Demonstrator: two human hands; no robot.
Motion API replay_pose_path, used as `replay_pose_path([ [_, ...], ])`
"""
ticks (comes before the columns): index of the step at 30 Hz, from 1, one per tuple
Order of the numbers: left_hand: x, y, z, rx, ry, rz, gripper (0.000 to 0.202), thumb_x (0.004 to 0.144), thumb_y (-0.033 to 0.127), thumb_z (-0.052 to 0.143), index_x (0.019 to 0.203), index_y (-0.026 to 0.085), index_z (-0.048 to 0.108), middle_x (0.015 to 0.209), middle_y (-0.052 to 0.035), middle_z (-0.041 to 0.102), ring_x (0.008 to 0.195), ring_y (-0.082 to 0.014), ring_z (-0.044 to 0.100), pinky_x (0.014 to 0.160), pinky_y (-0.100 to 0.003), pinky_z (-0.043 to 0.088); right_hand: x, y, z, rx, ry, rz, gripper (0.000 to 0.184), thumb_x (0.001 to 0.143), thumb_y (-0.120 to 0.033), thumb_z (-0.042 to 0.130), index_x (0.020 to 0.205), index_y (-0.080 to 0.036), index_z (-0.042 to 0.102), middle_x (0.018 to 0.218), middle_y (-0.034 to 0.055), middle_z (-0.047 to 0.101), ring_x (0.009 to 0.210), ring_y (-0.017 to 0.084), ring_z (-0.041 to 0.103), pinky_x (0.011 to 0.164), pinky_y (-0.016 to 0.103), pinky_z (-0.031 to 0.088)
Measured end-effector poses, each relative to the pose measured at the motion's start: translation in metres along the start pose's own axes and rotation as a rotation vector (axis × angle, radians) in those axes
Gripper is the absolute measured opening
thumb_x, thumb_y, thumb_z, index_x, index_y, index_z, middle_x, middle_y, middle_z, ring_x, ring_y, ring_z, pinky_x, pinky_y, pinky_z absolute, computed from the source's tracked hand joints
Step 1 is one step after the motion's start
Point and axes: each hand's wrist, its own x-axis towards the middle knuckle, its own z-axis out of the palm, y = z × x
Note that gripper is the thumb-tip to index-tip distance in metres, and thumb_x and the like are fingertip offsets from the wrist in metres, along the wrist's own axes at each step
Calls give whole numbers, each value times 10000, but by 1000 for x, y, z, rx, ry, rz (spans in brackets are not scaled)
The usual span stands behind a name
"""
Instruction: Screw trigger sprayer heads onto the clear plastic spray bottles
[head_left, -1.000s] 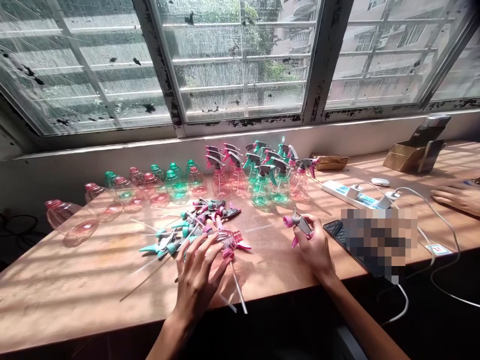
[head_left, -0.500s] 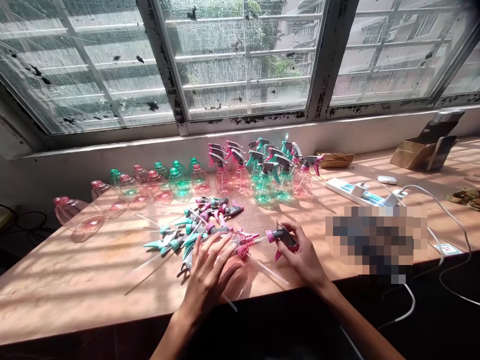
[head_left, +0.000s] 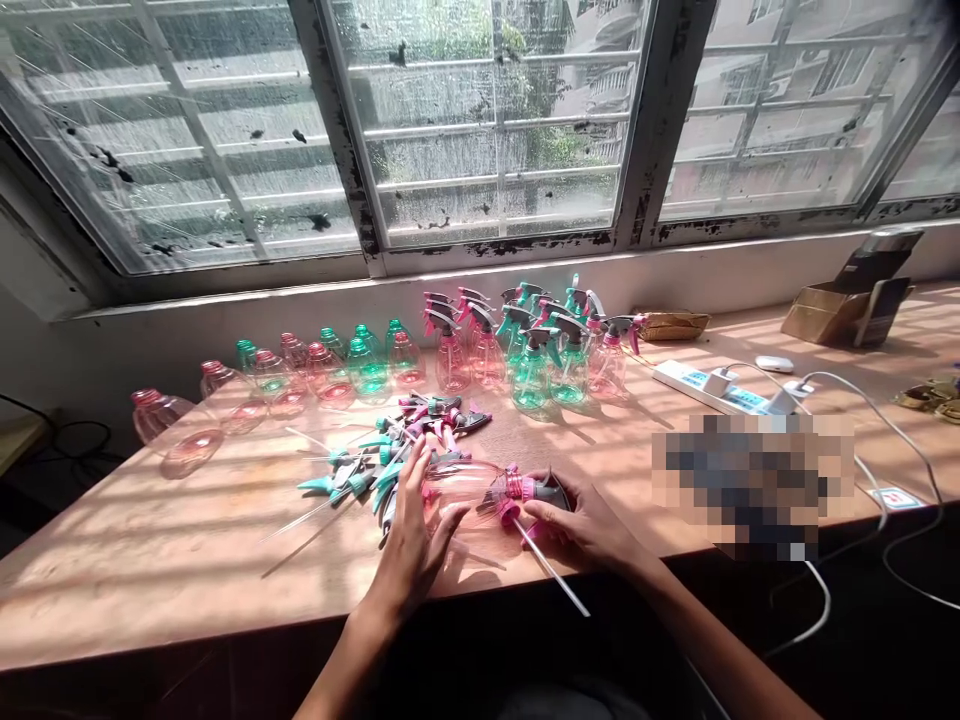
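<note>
A clear pink bottle (head_left: 463,491) lies on its side near the front edge of the wooden table (head_left: 150,560). My left hand (head_left: 415,530) is wrapped round its left end. My right hand (head_left: 581,520) grips a pink and grey trigger sprayer head (head_left: 534,492) at the bottle's neck. The sprayer's thin white tube (head_left: 553,572) slants out over the table's edge. Just beyond my left hand is a heap of loose teal and pink sprayer heads (head_left: 397,450) with their tubes.
Bottles with sprayers fitted (head_left: 525,350) stand in a group by the window sill. Capless pink and green bottles (head_left: 300,370) stand and lie to the left. A power strip (head_left: 712,390) with cables and a cardboard box (head_left: 832,310) are on the right.
My right hand has carried the sprayer head leftwards to the bottle's neck. My left hand, earlier spread over the bottle, has closed round it. The other person's hand at the far right is gone.
</note>
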Motion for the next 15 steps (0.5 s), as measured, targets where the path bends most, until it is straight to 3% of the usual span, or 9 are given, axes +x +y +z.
replay_pose_path([
  [4,-1,-6,2,-64,-73,-141,883,975,479,637,1633,240,100,1585,-229,439,1471,-344,449,1155,-523,440,-3,1,0,91,-36,47,325,884,-445,744,1073,-191,672,906,28,731,783,218,705,720,349,585],
  [9,-1,-16,3,166,-126,-113,936,857,541,765,1608,273,274,1349,-189,679,1261,-400,643,1030,-561,523,-5,-5,-2,138,-1,36,370,885,-427,743,1158,-203,632,1041,74,765,943,259,729,845,402,584],
  [11,-2,-15,3,213,-132,-69,942,854,533,775,1607,264,277,1336,-189,688,1221,-398,667,1035,-570,511,-5,-5,-3,137,14,47,410,879,-433,743,1200,-208,621,1081,82,762,995,275,722,894,426,568],
  [15,-3,-6,1,221,-78,23,976,897,554,722,1636,239,169,1475,-216,584,1324,-407,588,1132,-612,406,-5,-4,-5,82,15,43,377,858,-444,762,1132,-206,659,1068,71,743,1013,272,690,931,412,524],
])
